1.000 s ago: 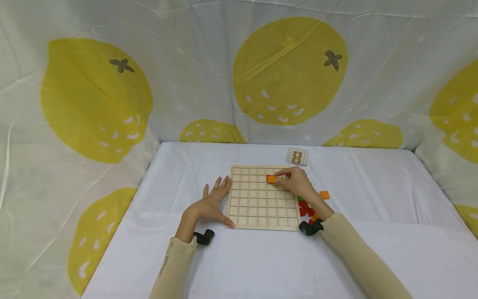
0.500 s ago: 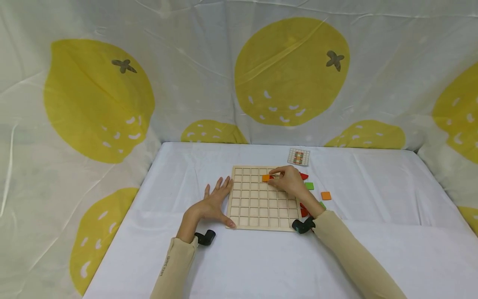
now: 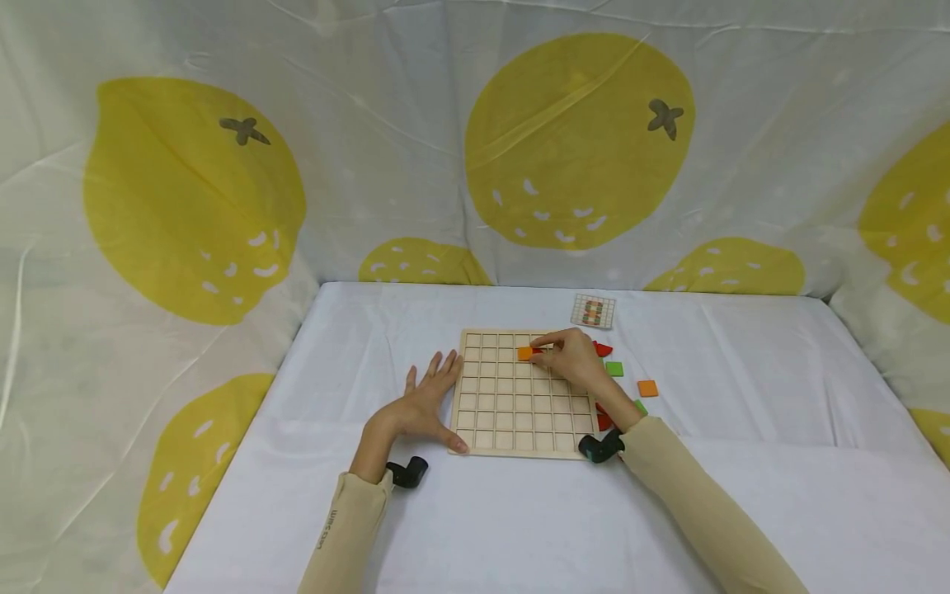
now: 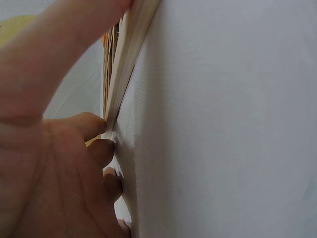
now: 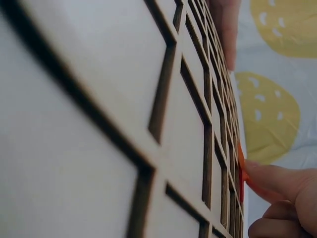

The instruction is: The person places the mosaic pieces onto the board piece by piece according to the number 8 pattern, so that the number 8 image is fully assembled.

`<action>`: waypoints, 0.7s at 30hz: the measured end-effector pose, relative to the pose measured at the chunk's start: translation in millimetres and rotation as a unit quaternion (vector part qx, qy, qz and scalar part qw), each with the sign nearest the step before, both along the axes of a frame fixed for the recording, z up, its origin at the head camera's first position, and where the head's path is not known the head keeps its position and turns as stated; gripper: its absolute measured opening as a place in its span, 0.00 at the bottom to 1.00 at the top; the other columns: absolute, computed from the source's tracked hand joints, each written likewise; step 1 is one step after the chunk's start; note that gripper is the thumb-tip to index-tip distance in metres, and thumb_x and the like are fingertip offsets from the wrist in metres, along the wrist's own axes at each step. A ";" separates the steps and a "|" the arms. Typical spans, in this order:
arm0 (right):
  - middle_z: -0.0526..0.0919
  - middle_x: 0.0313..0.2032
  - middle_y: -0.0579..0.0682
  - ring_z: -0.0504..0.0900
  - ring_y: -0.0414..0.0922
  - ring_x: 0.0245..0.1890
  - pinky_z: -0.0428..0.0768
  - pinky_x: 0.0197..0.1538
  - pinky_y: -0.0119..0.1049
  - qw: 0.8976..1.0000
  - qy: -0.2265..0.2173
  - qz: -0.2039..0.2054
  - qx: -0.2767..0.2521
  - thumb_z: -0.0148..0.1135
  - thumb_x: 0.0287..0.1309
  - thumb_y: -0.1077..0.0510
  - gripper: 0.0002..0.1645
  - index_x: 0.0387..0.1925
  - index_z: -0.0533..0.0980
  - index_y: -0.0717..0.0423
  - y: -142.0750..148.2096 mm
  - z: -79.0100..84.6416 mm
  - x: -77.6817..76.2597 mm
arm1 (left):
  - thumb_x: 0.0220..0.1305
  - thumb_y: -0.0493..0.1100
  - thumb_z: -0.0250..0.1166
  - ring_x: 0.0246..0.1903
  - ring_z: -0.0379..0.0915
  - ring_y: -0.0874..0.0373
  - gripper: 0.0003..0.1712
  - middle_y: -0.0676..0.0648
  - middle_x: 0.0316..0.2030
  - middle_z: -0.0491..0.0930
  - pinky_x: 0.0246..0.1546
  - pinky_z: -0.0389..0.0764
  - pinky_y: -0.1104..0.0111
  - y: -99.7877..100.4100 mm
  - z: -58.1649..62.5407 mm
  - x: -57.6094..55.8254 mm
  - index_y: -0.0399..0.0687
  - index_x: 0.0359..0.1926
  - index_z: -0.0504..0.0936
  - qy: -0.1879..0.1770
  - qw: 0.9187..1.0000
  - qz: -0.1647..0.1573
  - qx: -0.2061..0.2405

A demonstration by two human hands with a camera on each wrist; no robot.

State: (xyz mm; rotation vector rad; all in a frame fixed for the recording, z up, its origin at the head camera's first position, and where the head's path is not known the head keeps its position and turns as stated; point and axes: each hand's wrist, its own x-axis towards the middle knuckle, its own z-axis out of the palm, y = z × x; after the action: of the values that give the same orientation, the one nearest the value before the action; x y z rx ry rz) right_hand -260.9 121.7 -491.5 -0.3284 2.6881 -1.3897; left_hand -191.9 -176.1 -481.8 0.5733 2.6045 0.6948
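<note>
The wooden grid board (image 3: 505, 404) lies flat on the white cloth. My right hand (image 3: 571, 359) is over its upper right part, thumb and finger pinching an orange square tile (image 3: 524, 353) by its right side. Just right of that tile, a red piece (image 3: 537, 351) on the board shows between the fingertips, partly hidden. The right wrist view has the orange tile (image 5: 240, 154) at the fingertip, low against the grid, with the red piece (image 5: 241, 186) beside it. My left hand (image 3: 423, 406) rests at the board's left edge, fingers spread, thumb at the lower left corner.
Right of the board lie loose pieces: a red piece (image 3: 604, 350), a green tile (image 3: 614, 369), an orange tile (image 3: 647, 388) and more red ones (image 3: 604, 421), partly behind the right forearm. A small pattern card (image 3: 593, 312) lies beyond the board's top right corner.
My right hand has shifted left with the orange tile, from over the red piece to the left of it. The left hand has stayed at the board's edge.
</note>
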 end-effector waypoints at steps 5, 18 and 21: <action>0.73 0.15 0.45 0.66 0.40 0.17 0.62 0.23 0.28 1.000 -0.003 0.009 0.001 0.77 0.58 0.56 0.15 0.47 0.89 0.54 -3.9 -0.6 -0.7 | 0.36 0.61 0.87 0.83 0.19 0.41 0.87 0.43 0.84 0.30 0.77 0.24 0.33 -0.4 -1.0 0.1 0.43 0.83 0.36 0.002 1.000 0.002 0.001; 0.65 0.15 0.44 0.62 0.41 0.17 0.58 0.22 0.30 1.000 0.000 0.000 0.016 0.75 0.60 0.55 0.18 0.50 0.87 0.58 17.4 13.3 16.2 | 0.37 0.61 0.87 0.83 0.18 0.41 0.87 0.43 0.84 0.30 0.77 0.24 0.33 1.6 -1.9 0.6 0.44 0.84 0.36 0.004 1.000 0.001 -0.003; 0.62 0.15 0.44 0.59 0.42 0.17 0.57 0.22 0.31 1.000 -0.005 -0.005 0.017 0.74 0.61 0.54 0.19 0.52 0.86 0.59 30.8 17.3 24.2 | 0.37 0.61 0.87 0.83 0.18 0.41 0.87 0.43 0.84 0.30 0.77 0.24 0.33 0.7 -1.9 1.0 0.44 0.84 0.36 0.005 1.000 0.003 -0.005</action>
State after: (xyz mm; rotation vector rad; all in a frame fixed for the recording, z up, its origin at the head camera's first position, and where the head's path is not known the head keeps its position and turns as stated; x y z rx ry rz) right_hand -236.7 152.4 -474.2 -0.3045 2.7047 -1.3441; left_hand -190.9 -175.4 -483.7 0.5669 2.6182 0.6815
